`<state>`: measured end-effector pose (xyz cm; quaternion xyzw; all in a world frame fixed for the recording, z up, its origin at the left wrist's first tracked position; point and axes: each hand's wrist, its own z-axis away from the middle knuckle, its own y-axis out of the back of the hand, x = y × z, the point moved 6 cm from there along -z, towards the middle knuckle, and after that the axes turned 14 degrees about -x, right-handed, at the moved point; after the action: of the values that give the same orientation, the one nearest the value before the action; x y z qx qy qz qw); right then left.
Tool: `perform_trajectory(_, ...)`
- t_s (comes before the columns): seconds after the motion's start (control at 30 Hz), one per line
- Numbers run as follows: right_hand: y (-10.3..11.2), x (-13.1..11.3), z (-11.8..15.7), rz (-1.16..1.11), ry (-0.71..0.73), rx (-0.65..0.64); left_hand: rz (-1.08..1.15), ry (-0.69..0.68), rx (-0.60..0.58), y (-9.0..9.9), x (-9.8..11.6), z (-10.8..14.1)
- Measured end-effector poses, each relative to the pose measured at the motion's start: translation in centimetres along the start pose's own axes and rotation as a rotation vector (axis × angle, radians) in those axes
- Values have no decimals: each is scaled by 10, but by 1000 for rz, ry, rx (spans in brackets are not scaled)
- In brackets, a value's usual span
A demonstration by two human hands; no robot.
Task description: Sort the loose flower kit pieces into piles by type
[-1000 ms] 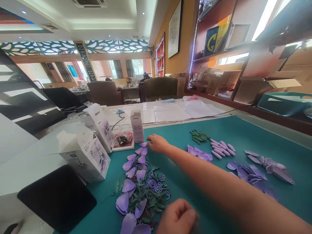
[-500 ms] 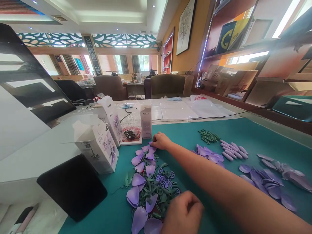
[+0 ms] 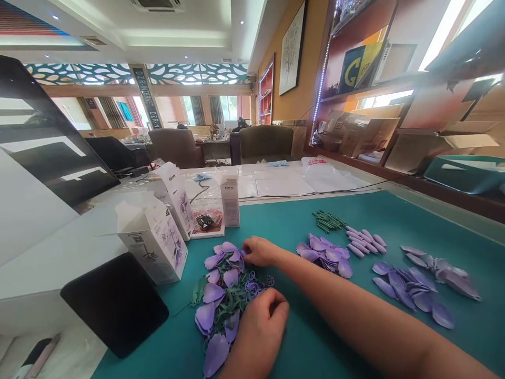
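My right hand (image 3: pixel 256 251) rests at the upper edge of a heap of purple petals and green plastic parts (image 3: pixel 224 295), its fingertips bunched against the petals. My left hand (image 3: pixel 262 326) lies curled on the heap's lower right side, and its fingers hide whatever is under them. Small purple rings (image 3: pixel 252 287) sit between my hands. To the right lie broad purple petals (image 3: pixel 324 255), narrow purple petals (image 3: pixel 365 242), a bundle of green stems (image 3: pixel 327 221), more purple petals (image 3: pixel 410 292) and a purple bunch (image 3: pixel 444 273), all on a teal mat (image 3: pixel 284 221).
White boxes printed with purple flowers (image 3: pixel 153 245) stand left of the heap, beside a black pad (image 3: pixel 114 302). Behind the mat are a tall box (image 3: pixel 230 202), a clear bag with a black item (image 3: pixel 205 222) and a white plastic bag (image 3: pixel 319 172).
My right hand has drawn back toward me from the heap's upper edge. My left hand has moved up and left onto the heap. The green parts and rings now lie closer together.
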<state>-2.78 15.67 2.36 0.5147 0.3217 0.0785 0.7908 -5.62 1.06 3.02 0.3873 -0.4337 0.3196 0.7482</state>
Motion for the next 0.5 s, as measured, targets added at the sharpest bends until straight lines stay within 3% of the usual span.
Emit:
perform_trajectory(0.2, -3, -2, 19, -117, 85, 81, 50, 20, 15, 4, 2, 3)
perform_trajectory(0.4, -4, 15, 19, -387, 57, 309, 173, -10, -27, -3, 2, 0)
perform_trajectory(0.5, -10, 12, 21, -490, 76, 388, 245, 3, -46, -5, 0, -1)
